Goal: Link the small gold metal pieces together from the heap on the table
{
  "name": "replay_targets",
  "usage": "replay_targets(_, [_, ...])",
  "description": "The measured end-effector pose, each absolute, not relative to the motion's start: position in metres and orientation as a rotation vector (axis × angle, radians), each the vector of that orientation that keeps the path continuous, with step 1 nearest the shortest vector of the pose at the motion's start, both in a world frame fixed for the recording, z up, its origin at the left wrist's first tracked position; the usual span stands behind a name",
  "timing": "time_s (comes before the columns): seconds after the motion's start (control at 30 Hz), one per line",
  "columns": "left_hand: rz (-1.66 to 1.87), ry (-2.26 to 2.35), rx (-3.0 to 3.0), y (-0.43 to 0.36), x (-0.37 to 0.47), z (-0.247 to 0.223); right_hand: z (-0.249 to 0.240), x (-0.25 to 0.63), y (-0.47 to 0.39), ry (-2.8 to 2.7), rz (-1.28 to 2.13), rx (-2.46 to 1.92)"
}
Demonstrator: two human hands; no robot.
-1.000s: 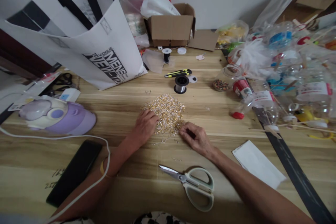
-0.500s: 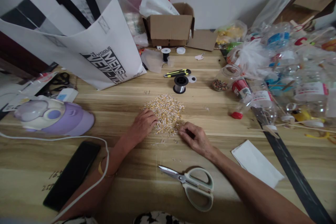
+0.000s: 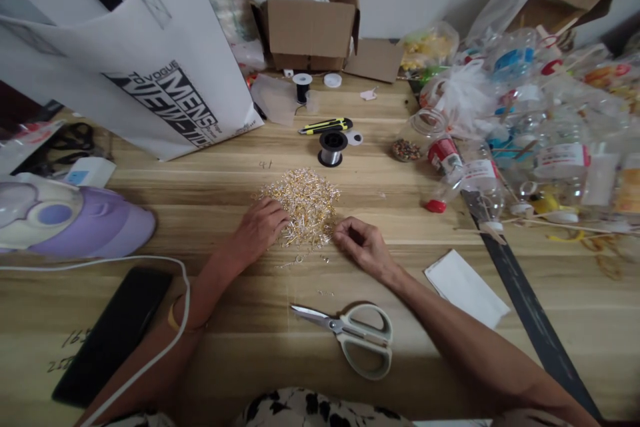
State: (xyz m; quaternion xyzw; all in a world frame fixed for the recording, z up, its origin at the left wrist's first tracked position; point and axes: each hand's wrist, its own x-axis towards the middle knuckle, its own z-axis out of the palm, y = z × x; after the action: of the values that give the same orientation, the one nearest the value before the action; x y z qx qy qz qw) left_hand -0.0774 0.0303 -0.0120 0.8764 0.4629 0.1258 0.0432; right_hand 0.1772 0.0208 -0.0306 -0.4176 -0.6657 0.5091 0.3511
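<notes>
A loose heap of small gold and clear pieces, like beads or pins (image 3: 305, 203), lies on the wooden table. My left hand (image 3: 263, 225) rests at the heap's left edge, its bent fingers together and fingertips among the pieces. At the right edge, my right hand (image 3: 366, 247) is closed in a pinch of thumb and forefinger. Whatever either hand holds is too small or hidden. Just below the heap lie a short chain with a ring (image 3: 299, 259) and a few tiny loose bits (image 3: 326, 293). Scissors (image 3: 345, 330) with pale handles lie nearer me, blades slightly parted.
Beyond the heap are a wire spool (image 3: 332, 149), a yellow-black utility knife (image 3: 326, 125) and a cardboard box (image 3: 310, 30). Plastic bottles (image 3: 560, 153) crowd the right, near folded white paper (image 3: 466, 287). A phone (image 3: 113, 337), white cable (image 3: 186, 287) and large bag (image 3: 200, 73) are leftward.
The view has shifted, so everything sits a little further left and higher. My right fingertips have moved slightly right, toward the heap's outer edge. My left hand stays at its place.
</notes>
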Motion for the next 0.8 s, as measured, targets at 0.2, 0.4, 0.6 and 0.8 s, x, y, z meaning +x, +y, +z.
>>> replay_targets(0.2, [0.387,1.463,2.687,0.0279,-0.0742,-0.0121,-0.0294,0.1774,0.0204,-1.675,1.371,-1.087])
replay_targets(0.4, [0.485,1.505,2.663,0.0270,-0.0740,-0.0130,-0.0305,0.1772,0.0211,-1.685,1.360,-1.091])
replay_targets(0.6, [0.524,1.550,2.617,0.0261,-0.0746,-0.0091,-0.0303,0.1776,0.0210,-1.697,1.344,-1.096])
replay_targets(0.8, [0.815,1.635,2.372,0.0216,-0.0715,-0.0042,-0.0307,0.1774,0.0208,-1.687,1.365,-1.086])
